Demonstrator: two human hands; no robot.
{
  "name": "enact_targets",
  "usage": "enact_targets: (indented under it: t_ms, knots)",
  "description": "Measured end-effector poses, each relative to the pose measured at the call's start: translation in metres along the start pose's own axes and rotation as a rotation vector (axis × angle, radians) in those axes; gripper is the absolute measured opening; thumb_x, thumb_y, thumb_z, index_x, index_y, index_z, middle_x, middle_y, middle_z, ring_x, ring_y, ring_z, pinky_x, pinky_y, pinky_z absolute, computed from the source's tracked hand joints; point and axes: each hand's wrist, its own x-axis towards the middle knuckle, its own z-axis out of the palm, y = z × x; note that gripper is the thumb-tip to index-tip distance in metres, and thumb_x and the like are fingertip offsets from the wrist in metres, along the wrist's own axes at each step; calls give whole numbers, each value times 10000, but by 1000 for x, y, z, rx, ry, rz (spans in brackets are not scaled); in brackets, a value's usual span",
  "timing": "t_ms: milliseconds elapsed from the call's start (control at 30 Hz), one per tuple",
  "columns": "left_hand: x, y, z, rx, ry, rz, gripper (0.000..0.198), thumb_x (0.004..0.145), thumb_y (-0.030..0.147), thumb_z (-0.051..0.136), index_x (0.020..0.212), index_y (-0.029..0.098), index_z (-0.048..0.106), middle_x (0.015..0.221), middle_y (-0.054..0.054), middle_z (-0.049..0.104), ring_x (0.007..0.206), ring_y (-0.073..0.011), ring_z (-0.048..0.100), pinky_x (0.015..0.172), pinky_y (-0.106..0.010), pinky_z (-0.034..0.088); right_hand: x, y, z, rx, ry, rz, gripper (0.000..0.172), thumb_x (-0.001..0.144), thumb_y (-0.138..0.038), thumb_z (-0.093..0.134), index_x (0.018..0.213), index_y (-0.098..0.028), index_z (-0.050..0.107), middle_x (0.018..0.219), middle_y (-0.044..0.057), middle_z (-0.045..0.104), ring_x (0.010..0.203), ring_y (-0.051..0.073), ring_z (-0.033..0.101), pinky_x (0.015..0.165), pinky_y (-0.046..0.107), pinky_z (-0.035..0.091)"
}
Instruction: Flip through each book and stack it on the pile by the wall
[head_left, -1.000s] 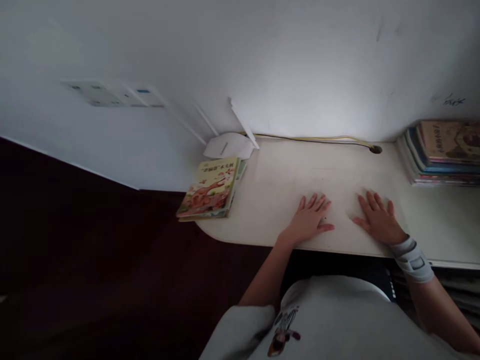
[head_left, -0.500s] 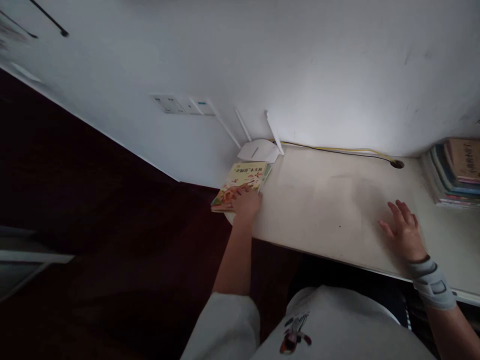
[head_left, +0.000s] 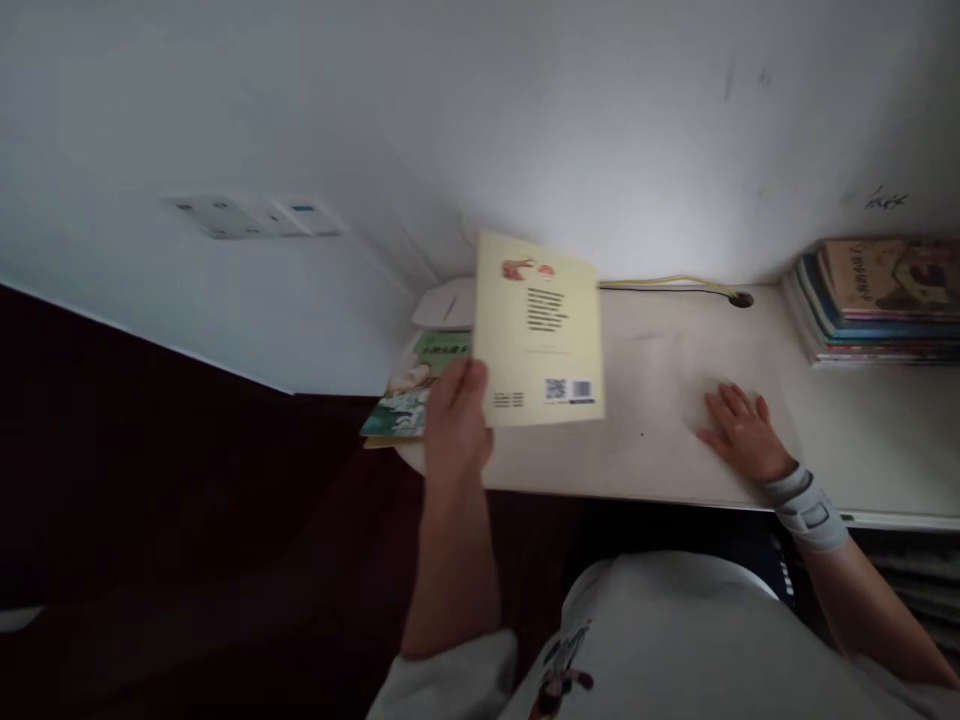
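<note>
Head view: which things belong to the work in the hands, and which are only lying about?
In the work:
yellow-backed book, held by the left hand
tabletop, under the open right hand

Apparently just lying about:
green-covered book
white router
yellow cable
book stack at the far right

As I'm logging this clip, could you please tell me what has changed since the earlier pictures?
The left hand has moved left across the tabletop, taken hold of the yellow book and lifted it rightward with its back showing, uncovering the green book beneath. The right hand remains at the tabletop; the router and right-hand book stack stay put.
</note>
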Motion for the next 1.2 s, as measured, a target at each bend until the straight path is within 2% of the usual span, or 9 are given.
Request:
enact_targets:
  t_ms: [133, 267, 433, 567, 700, 800, 900, 1000, 1200]
  knots:
    - [-49, -11, 63, -362, -251, -233, 388, 744, 507, 632, 954, 181, 625, 888, -51, 691, 866, -216, 661, 732, -315, 536, 1, -4, -5, -50, -57, 3, 531, 933, -468, 385, 1359, -160, 464, 1454, 218, 398, 1370, 355, 307, 1023, 642, 267]
    - [-73, -36, 92, -439, -355, -329, 373, 775, 485, 610, 987, 178, 607, 933, -64, 698, 865, -201, 667, 724, -304, 534, 2, -6, -8, -60, -81, 9, 541, 931, -477, 397, 1362, -155, 462, 1463, 220, 383, 1374, 357, 299, 1032, 633, 266]
    - [-77, -61, 93, -289, -379, -345, 359, 819, 463, 549, 1000, 158, 610, 951, -91, 704, 873, -212, 670, 762, -353, 543, 2, -5, -7, -58, -72, 1, 542, 933, -477, 387, 1360, -153, 465, 1461, 220, 386, 1370, 359, 306, 1033, 635, 263]
    - [-77, -69, 89, 8, -440, -124, 398, 883, 411, 469, 1198, 192, 575, 1193, -119, 649, 1116, -245, 599, 961, -441, 473, 2, -3, -7, -60, -55, -6, 531, 933, -468, 391, 1354, -154, 472, 1454, 219, 397, 1366, 359, 315, 1028, 627, 271]
    - [-77, -74, 85, 277, -391, 139, 539, 902, 407, 448, 1398, 203, 392, 1506, -133, 351, 1404, -249, 296, 1141, -470, 269, 2, -10, -11, -53, 11, -9, 520, 935, -454, 398, 1349, -150, 480, 1423, 222, 440, 1332, 346, 377, 1039, 612, 273]
    - [-79, -80, 82, 329, -496, 221, 597, 925, 431, 394, 1457, 187, 279, 1520, -161, 315, 1413, -251, 276, 1142, -482, 264, 3, -30, -14, -29, 68, -103, 546, 912, -477, 458, 1340, -139, 490, 1405, 218, 463, 1313, 325, 413, 1066, 566, 282]
    - [-81, -83, 81, 351, -588, 242, 647, 929, 449, 374, 1480, 157, 202, 1518, -190, 303, 1410, -259, 280, 1135, -483, 272, 8, -59, -13, 2, 22, -230, 612, 840, -499, 585, 1297, -97, 521, 1392, 239, 468, 1299, 328, 434, 1051, 495, 354]
    - [-81, -82, 81, 395, -607, 273, 655, 932, 445, 365, 1482, 139, 180, 1510, -208, 308, 1401, -264, 298, 1127, -484, 285, 14, -81, -8, 38, -29, -227, 608, 796, -452, 663, 1249, -64, 550, 1363, 277, 478, 1296, 351, 433, 1021, 477, 403]
    - [-79, -87, 83, 521, -684, 403, 693, 871, 477, 481, 1440, 131, 289, 1464, -216, 385, 1379, -320, 329, 1096, -549, 308, 18, -80, -7, 193, -19, -244, 599, 803, -445, 656, 1259, -72, 547, 1391, 266, 447, 1311, 339, 417, 1042, 484, 400]
